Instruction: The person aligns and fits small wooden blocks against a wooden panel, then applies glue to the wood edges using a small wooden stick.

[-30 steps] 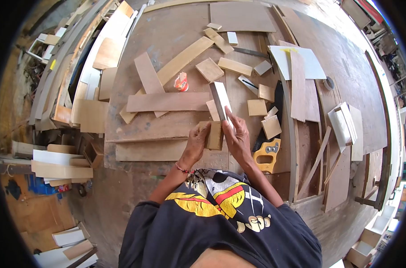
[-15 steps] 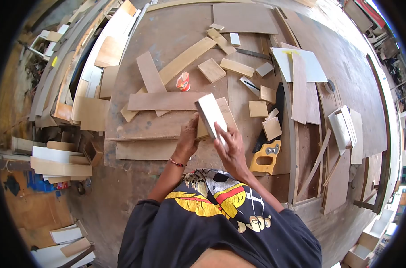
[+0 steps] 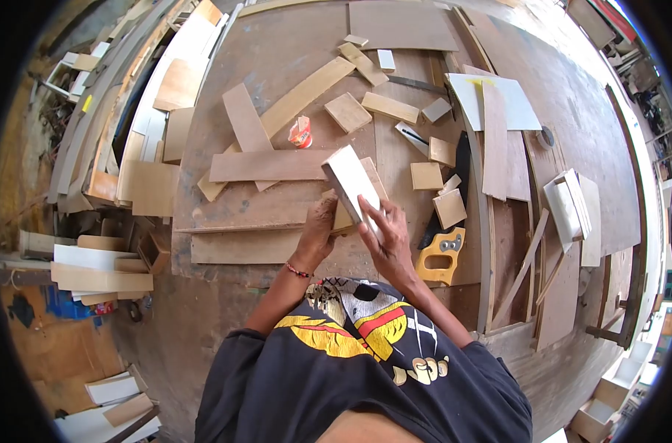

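Note:
My right hand [image 3: 389,240] grips a white-faced block [image 3: 350,181], its fingers spread over the white face. The block slants up and to the left. Just left of it, my left hand [image 3: 318,225] is closed round a small wooden block [image 3: 342,219], partly hidden behind the white one. Beyond the hands lies a long reddish board [image 3: 277,166], crossed over other strips. A red and white cup [image 3: 300,133] stands behind that board. To the right, a saw with a yellow handle [image 3: 440,258] lies beside several small wooden blocks [image 3: 426,176].
Plywood pieces and a white panel [image 3: 495,100] lie on the right of the worktable [image 3: 225,74], with a roll of tape [image 3: 545,137] near them. Stacked offcuts [image 3: 103,269] are at the left. Long boards lean along the upper left.
The white-faced block has moved left and tilted, now partly covering the small block in my left hand. My left hand has shifted slightly left.

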Tool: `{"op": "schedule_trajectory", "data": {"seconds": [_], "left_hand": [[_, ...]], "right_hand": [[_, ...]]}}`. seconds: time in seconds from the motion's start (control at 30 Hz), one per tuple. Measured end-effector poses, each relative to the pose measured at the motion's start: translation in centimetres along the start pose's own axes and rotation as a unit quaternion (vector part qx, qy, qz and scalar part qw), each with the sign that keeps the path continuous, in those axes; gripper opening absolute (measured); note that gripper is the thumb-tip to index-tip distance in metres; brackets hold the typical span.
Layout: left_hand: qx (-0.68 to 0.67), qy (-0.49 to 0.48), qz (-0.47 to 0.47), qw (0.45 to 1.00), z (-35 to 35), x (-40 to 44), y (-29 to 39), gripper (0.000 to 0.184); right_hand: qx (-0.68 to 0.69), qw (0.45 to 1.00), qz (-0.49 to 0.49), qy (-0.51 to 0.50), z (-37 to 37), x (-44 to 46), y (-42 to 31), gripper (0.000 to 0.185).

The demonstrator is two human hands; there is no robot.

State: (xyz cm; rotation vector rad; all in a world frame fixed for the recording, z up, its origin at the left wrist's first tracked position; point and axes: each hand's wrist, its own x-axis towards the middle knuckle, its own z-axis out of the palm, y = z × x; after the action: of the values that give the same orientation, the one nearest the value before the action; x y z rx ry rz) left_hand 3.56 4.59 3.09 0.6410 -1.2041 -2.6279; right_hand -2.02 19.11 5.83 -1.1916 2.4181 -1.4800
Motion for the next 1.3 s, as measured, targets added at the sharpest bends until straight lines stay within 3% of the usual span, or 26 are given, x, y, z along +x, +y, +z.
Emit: {"op": "schedule_trajectory", "data": {"seconds": [0.07,0.17,0.23,0.27,0.43,0.47,0.53,0.7,0.8,0.87,1.0,1.07,1.13,1.2,1.3], "left_hand": [[-0.012,-0.023,-0.066,0.997,0.3,-0.5,-0.5,0.037],[-0.005,-0.014,-0.066,0.998,0.1,-0.3,-1.3,0.036],[-0.065,0.063,-0.073,0.993,0.7,0.3,-0.7,0.035],[0.011,0.035,-0.013,0.999,-0.2,0.0,-0.6,0.034],[-0.056,0.087,-0.082,0.991,2.0,-0.4,0.4,0.033],[-0.055,-0.001,-0.071,0.996,0.7,-0.1,-0.5,0.034],[-0.025,-0.028,-0.068,0.997,0.5,-0.5,-1.1,0.036],[-0.033,0.01,-0.06,0.998,0.5,-0.1,-0.2,0.036],[-0.043,0.055,-0.068,0.995,1.3,-0.6,-0.1,0.036],[-0.039,-0.063,-0.078,0.994,0.6,-0.6,-0.8,0.033],[-0.063,0.027,-0.087,0.994,1.3,0.1,-0.7,0.036],[-0.038,0.027,-0.071,0.996,0.4,0.4,-1.2,0.037],[-0.011,0.027,-0.062,0.998,0.2,0.0,-1.5,0.037],[0.036,-0.006,-0.064,0.997,0.8,-0.4,-1.7,0.037],[0.02,0.01,-0.069,0.997,1.0,-0.9,-2.1,0.034]], "right_hand": [[-0.03,0.997,0.033,0.058,0.5,1.4,1.5,0.039],[0.0,0.998,0.042,0.053,0.6,2.0,1.9,0.039],[0.017,0.999,0.019,0.03,0.7,0.8,0.9,0.04],[-0.014,1.0,-0.011,-0.004,0.4,0.1,-0.1,0.04],[0.02,0.999,-0.011,0.025,0.5,1.0,0.0,0.04],[0.018,0.999,-0.011,0.028,0.6,1.9,0.8,0.04],[0.052,0.995,0.058,0.064,0.8,3.1,2.1,0.04],[0.037,0.998,-0.028,0.04,0.9,0.6,0.4,0.04],[0.025,0.999,0.021,0.044,0.1,1.2,0.3,0.04],[0.019,0.996,0.044,0.078,0.2,2.9,2.0,0.039],[0.013,0.998,0.019,0.049,0.3,1.3,1.0,0.039],[-0.006,0.999,-0.016,0.037,0.2,0.3,-0.4,0.039],[0.06,0.998,0.01,0.035,0.3,0.4,0.4,0.039],[-0.007,0.997,0.049,0.067,1.0,1.7,2.9,0.039],[0.039,0.994,0.065,0.077,0.8,2.6,3.8,0.039]]}}
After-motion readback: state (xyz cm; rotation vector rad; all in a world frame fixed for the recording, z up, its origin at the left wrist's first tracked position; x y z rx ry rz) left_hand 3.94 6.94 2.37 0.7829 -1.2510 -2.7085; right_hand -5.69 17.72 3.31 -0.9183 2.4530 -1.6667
